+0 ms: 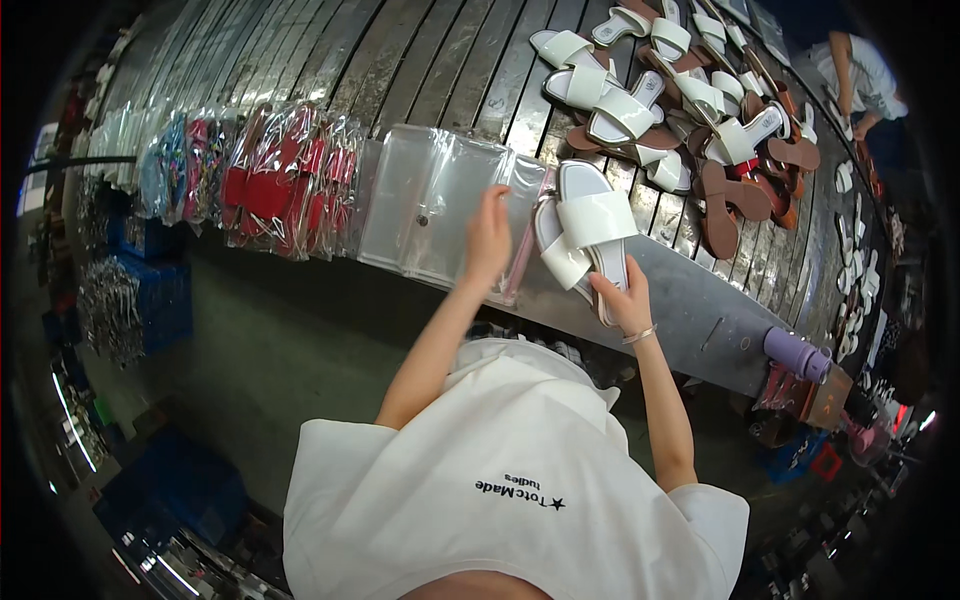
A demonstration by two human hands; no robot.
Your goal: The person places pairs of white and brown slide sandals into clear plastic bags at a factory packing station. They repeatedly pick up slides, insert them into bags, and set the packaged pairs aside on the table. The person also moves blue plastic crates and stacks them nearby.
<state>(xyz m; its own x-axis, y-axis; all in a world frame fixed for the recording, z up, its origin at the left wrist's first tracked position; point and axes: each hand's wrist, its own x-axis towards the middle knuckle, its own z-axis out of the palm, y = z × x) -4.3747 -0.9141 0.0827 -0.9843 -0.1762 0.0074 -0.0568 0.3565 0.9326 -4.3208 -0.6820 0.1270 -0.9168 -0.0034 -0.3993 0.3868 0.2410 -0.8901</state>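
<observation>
My right hand grips a pair of white slide sandals by the heel end. The two sandals overlap, each with a broad glossy strap, and are held over the bench's metal edge. To their left, my left hand is raised with its fingers stretched out and nothing in them. Beneath it is a stack of clear plastic bags lying flat along the near edge of the slatted bench. Its right side comes close to the sandals. Whether my left fingertips touch the bags I cannot tell.
Bagged red sandals stand in a row left of the clear bags. A heap of loose white and brown sandals covers the bench at far right. A purple tumbler sits by the right edge. Another person works at the far right.
</observation>
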